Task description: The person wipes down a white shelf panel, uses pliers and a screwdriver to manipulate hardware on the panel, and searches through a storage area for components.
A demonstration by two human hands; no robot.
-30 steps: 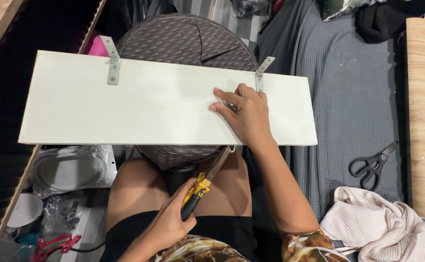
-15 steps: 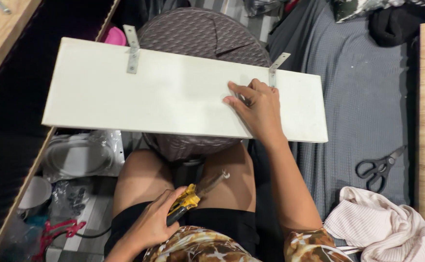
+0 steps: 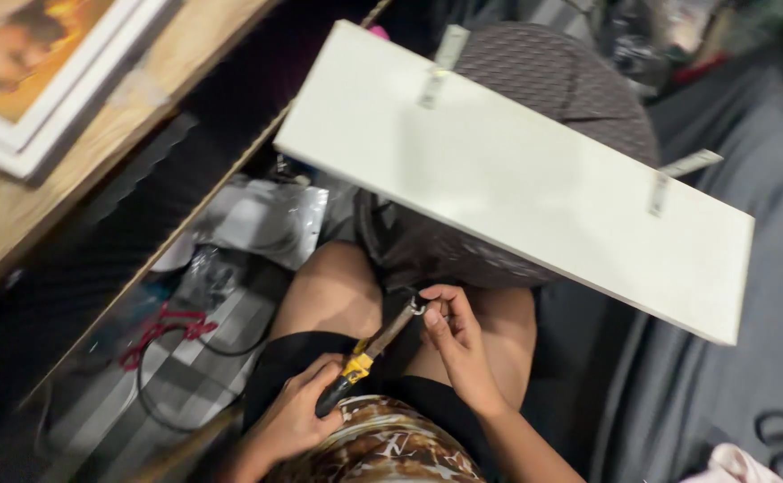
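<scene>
Head view: the left hand [image 3: 297,413] is wrapping its grip tightly around the dark handle of a screwdriver [image 3: 366,356] with a yellow collar. The tool's long axis is running from about 7 o'clock at the handle up to 1 o'clock at the tip, lying over the person's lap. The right hand [image 3: 454,344] is sitting at the tip end, its fingertips [image 3: 431,311] pinching narrowly around something small there; what it is cannot be told. So the right hand is the nearer one to the tip, the left to the handle. The white board [image 3: 516,179], with two metal brackets [image 3: 664,183] on its far edge, is resting on a dark cushion [image 3: 552,80] at 12 o'clock from both hands, apart from them.
</scene>
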